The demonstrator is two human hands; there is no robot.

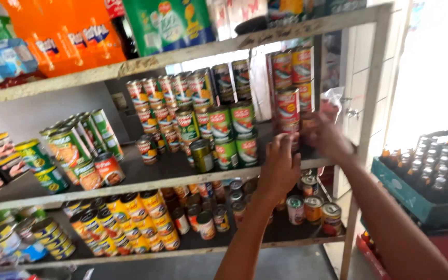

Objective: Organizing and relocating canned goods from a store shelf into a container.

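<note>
Behind both hands (281, 166), the can stack's (288, 103) base hides.

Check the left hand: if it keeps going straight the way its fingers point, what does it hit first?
Probably the stack of red-labelled round tin cans at the right end of the middle shelf. The left hand points up and into the shelf, fingertips at the stack's lowest cans. Motion blur hides whether they already touch.

Stacked cans (288, 106) at the middle shelf's (130, 187) right end, bottle crate (416, 197) farther right.
</note>
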